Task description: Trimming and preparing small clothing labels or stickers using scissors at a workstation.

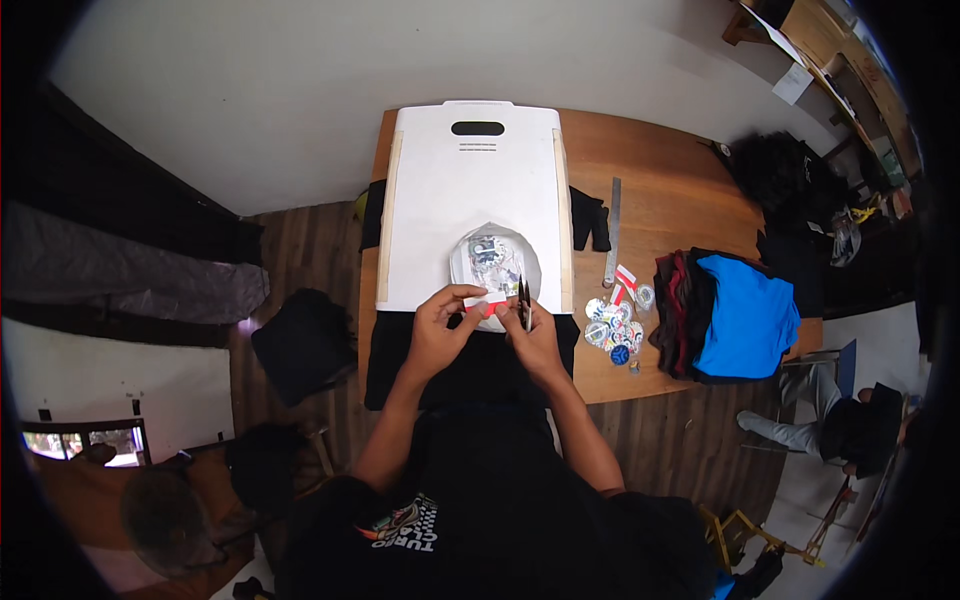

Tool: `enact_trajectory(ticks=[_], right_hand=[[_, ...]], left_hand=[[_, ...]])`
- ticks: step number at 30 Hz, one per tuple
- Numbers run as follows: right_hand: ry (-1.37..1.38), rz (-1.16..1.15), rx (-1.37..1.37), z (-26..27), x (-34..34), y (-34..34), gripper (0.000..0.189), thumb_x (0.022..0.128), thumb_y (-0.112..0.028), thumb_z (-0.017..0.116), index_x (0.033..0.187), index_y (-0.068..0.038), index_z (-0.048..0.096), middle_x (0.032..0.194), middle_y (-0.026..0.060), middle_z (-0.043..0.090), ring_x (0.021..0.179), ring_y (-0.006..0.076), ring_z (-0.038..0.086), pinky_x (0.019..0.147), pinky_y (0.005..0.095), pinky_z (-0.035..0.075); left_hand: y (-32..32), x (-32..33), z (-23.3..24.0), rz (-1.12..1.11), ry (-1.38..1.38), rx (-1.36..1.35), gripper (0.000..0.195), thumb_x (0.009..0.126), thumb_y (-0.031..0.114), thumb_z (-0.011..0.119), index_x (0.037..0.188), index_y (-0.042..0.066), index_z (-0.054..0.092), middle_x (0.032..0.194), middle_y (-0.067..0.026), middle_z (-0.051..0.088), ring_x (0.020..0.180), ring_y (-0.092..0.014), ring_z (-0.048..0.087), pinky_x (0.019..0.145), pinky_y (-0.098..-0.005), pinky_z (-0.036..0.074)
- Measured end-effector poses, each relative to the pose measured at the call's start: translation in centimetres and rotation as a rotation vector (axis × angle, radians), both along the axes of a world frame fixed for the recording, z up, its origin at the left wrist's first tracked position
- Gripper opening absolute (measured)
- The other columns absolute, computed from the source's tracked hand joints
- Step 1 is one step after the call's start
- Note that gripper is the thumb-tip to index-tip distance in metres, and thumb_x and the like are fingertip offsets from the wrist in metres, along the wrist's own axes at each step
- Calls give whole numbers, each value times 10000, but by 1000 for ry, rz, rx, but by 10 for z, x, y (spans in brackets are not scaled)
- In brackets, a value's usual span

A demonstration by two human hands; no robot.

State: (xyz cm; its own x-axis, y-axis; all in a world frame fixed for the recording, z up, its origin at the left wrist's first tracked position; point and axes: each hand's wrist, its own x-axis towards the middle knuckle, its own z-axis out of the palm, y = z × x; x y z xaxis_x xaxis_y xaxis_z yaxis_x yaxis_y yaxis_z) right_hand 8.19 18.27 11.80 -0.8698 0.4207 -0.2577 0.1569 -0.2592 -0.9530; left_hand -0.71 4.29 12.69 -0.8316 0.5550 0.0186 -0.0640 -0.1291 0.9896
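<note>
A small red and white strip (486, 302) is pinched between the fingertips of my left hand (442, 334) and my right hand (532, 341). A slim dark pointed tool, its kind unclear, also rests in my right hand. Just beyond my fingers, a clear plastic bag (491, 251) holding round printed stickers lies on a white board (427, 187) with a handle slot and tape along its sides. Black fabric (397, 352) shows beneath the board's near end. More round stickers (616, 322) and red and white strips (621, 285) lie to the right.
A steel ruler (614, 225) lies on the wooden table (645, 157) right of the board. Folded shirts, a blue one (746, 315) on top, are stacked farther right. A dark covered stool or pile (304, 345) stands at left. A person (847, 427) sits at far right.
</note>
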Motion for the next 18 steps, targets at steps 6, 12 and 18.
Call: enact_trajectory(ticks=[6, 12, 18], right_hand=[[97, -76, 167, -47, 1, 11, 564, 1041, -260, 512, 1529, -85, 291, 777, -3, 538, 628, 55, 452, 556, 221, 372], [93, -9, 567, -30, 5, 34, 595, 1068, -193, 416, 1597, -94, 163, 838, 51, 555, 799, 113, 501, 786, 257, 437], [75, -60, 518, -22, 4, 37, 432, 1082, -187, 402, 1489, -45, 421, 835, 37, 595, 704, 68, 471, 678, 225, 424]], left_hand=[[-1, 1, 2, -17, 2, -30, 196, 916, -41, 679, 1106, -63, 636, 968, -82, 688, 868, -111, 665, 794, -228, 530], [-10, -3, -5, 56, 17, -45, 181, 922, -27, 680, 1095, -64, 640, 930, -90, 688, 821, -106, 664, 762, -222, 533], [-11, -4, -10, 48, 10, -39, 187, 922, -20, 684, 1096, -67, 637, 932, -93, 685, 816, -106, 665, 758, -220, 534]])
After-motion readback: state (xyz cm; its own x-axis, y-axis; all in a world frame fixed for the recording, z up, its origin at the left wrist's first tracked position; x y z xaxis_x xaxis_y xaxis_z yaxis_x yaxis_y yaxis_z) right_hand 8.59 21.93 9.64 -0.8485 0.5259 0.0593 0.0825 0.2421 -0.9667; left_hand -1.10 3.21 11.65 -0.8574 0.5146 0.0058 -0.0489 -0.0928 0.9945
